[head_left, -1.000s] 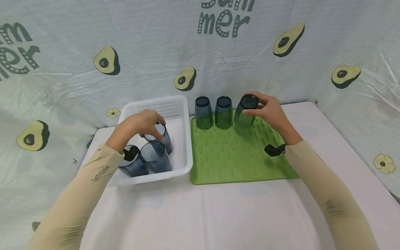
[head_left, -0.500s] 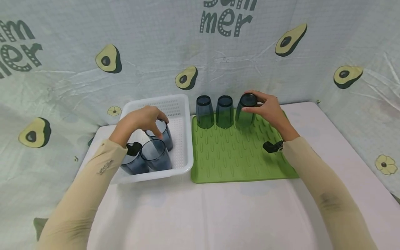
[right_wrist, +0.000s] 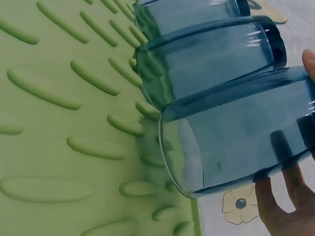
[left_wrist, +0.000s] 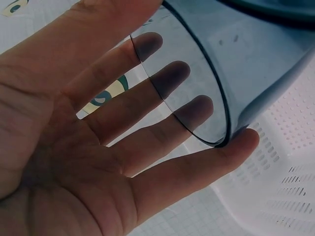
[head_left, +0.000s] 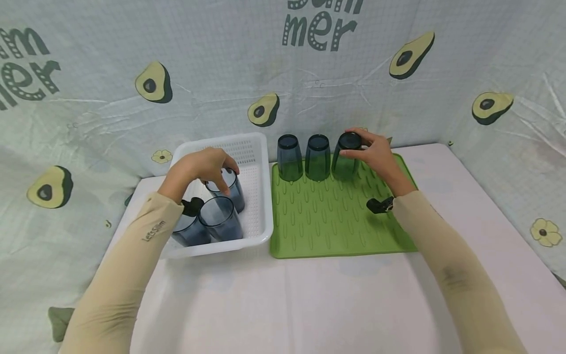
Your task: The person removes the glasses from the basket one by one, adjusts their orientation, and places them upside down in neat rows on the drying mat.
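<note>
My right hand (head_left: 376, 152) grips an upside-down blue-tinted drinking glass (head_left: 346, 164) near its base. That glass is third in a row at the back of the green ribbed mat (head_left: 323, 221); in the right wrist view the rim of the held glass (right_wrist: 236, 137) is right at the mat's ribs. To its left, two more glasses (head_left: 317, 157) (head_left: 289, 157) stand inverted. Inside the white basket (head_left: 267, 196), my left hand (head_left: 201, 167) holds an upright glass (head_left: 236, 194) around its rim, fingertips showing through the wall of the glass (left_wrist: 256, 54) in the left wrist view.
Two other upright glasses (head_left: 221, 221) (head_left: 190, 233) sit at the basket's front, below my left wrist. Basket and mat lie side by side on a white-covered table (head_left: 283, 305). A patterned cloth (head_left: 212, 64) hangs close behind them.
The right-hand glass has shifted slightly left, toward its neighbour, and looks more upright. My left hand has stayed around the basket glass with little movement.
</note>
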{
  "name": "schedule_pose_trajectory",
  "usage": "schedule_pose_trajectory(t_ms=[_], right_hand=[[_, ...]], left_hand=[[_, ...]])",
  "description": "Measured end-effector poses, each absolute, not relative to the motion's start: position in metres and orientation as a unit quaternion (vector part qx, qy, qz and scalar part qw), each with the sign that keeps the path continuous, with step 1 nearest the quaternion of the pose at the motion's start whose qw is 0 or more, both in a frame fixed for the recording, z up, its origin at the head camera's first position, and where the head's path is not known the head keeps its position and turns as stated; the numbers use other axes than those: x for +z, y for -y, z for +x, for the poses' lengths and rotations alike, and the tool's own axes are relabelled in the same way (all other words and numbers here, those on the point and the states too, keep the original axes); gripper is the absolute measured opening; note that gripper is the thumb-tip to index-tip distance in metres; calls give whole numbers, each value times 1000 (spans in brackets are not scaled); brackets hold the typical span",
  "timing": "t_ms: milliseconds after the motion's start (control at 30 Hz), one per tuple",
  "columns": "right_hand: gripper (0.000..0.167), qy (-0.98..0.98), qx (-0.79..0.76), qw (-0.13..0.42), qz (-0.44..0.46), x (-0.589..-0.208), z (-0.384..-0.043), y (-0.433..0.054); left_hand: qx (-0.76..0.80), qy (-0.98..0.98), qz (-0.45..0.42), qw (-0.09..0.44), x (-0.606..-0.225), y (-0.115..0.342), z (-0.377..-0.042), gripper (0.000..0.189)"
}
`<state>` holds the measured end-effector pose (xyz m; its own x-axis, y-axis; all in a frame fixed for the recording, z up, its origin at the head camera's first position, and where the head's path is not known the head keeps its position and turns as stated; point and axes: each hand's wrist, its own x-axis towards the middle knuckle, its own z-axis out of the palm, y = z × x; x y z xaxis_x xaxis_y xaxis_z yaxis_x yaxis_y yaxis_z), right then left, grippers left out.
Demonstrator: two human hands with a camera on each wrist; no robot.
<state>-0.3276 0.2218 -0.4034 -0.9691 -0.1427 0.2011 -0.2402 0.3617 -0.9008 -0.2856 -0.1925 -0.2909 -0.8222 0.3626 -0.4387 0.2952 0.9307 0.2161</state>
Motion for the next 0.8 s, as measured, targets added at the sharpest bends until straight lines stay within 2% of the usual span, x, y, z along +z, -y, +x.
schedule_pose_trajectory(t_ms=[800], right_hand=[[72, 818, 565, 34, 100, -415, -338, -218]], left_hand=[[47, -953, 176, 243, -290, 190, -286, 57]])
